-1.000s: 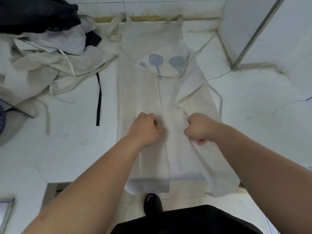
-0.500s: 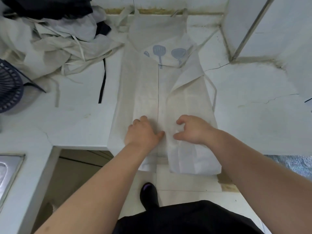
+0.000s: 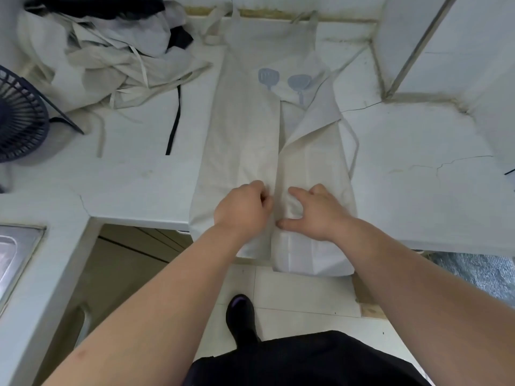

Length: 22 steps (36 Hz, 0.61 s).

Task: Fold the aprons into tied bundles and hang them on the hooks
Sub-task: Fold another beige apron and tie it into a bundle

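A cream apron (image 3: 245, 129) with a blue utensil print lies lengthwise on the white counter (image 3: 133, 176), both long sides folded in to meet at a middle seam. Its lower end hangs over the counter's front edge. My left hand (image 3: 242, 210) sits on the left flap with fingers curled, pinching the cloth by the seam. My right hand (image 3: 315, 211) grips a bunch of the right flap between thumb and fingers. One apron strap (image 3: 352, 151) loops out on the right side.
A heap of other aprons (image 3: 106, 54) with loose straps lies at the back left, dark cloth on top. A dark wire basket (image 3: 19, 118) stands at the left, a steel sink (image 3: 14, 254) lower left. A wall corner (image 3: 412, 51) rises at the back right.
The right flap now lies folded inward and flat. Both hands have slid toward me to the counter's front edge. My right hand has loosened from a fist into a looser grip.
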Motion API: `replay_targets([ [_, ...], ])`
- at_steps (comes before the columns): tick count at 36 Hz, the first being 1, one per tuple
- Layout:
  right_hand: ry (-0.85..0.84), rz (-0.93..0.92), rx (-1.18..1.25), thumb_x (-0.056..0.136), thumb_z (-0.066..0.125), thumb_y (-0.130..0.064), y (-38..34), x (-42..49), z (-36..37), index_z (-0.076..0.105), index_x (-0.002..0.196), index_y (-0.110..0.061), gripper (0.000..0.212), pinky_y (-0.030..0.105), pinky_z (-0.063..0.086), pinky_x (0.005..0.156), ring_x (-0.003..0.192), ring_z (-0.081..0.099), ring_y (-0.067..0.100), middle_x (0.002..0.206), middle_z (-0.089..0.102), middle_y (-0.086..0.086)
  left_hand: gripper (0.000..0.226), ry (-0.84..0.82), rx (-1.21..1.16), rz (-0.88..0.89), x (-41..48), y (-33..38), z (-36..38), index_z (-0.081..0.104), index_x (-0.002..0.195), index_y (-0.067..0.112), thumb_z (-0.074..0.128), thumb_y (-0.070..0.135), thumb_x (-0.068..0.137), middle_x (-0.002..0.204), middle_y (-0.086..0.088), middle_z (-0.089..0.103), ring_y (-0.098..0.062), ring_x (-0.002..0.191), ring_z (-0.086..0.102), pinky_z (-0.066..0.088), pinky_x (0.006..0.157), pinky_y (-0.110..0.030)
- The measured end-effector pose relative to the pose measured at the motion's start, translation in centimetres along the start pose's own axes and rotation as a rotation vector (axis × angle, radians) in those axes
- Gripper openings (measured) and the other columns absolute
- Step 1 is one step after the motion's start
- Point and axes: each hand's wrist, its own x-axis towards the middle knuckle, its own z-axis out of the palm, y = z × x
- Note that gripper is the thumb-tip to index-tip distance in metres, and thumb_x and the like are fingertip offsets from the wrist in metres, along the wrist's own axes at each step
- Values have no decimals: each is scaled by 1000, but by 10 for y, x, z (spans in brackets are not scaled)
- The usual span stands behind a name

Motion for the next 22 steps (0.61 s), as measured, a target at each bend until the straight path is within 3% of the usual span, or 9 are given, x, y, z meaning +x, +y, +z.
replay_targets([
  [2,-8,3,-4,79,60,-63,0,1,0,20,149,-32,87,32,33,108,129,37,25,139,28,9,20,-36,80,7,-1,-3,4,55,94,18,44,34,96,95,-1,62,-26,95,54,41,75,-33],
  [6,-29,9,-26,80,58,-64,-2,1,-1,19,149,-34,85,32,29,110,130,34,26,139,27,10,29,-71,98,-18,-4,-12,8,59,116,30,39,42,98,124,3,49,-24,124,36,27,97,-37],
  [10,-38,51,-10,82,57,-59,-6,0,-2,20,149,-35,81,32,29,110,133,31,26,142,25,9,38,-59,20,69,-7,-24,9,54,131,34,44,21,96,135,6,43,-19,130,33,22,105,-32],
  [13,-29,34,-8,85,52,-56,-18,1,-1,32,145,-33,68,36,32,109,130,37,28,141,30,9,42,-44,-121,140,-9,-34,9,61,128,20,46,4,92,133,2,51,-20,128,41,28,105,-23],
  [17,-8,28,63,79,52,-67,-35,0,6,56,121,-26,59,41,42,99,116,49,25,123,46,4,44,52,-329,74,-14,-42,0,67,117,9,45,-11,85,122,-2,60,-15,117,52,24,82,7],
  [19,44,57,26,76,54,-68,-37,2,10,63,86,-27,43,39,48,87,100,55,25,102,52,3,42,160,-406,-2,-17,-47,-3,69,112,12,43,-10,88,120,-1,62,-14,114,55,28,81,5],
  [20,73,81,19,76,55,-66,-37,4,11,58,64,-25,44,37,49,80,91,57,26,90,51,3,41,201,-429,-43,-19,-51,-4,69,111,13,42,-8,89,120,1,62,-13,112,56,30,82,1],
  [22,87,124,25,76,57,-62,-37,7,12,45,46,-16,56,34,46,71,80,58,29,78,47,3,40,249,-447,-131,-23,-58,-6,68,110,16,41,-5,90,118,4,61,-7,104,52,30,81,-4],
])
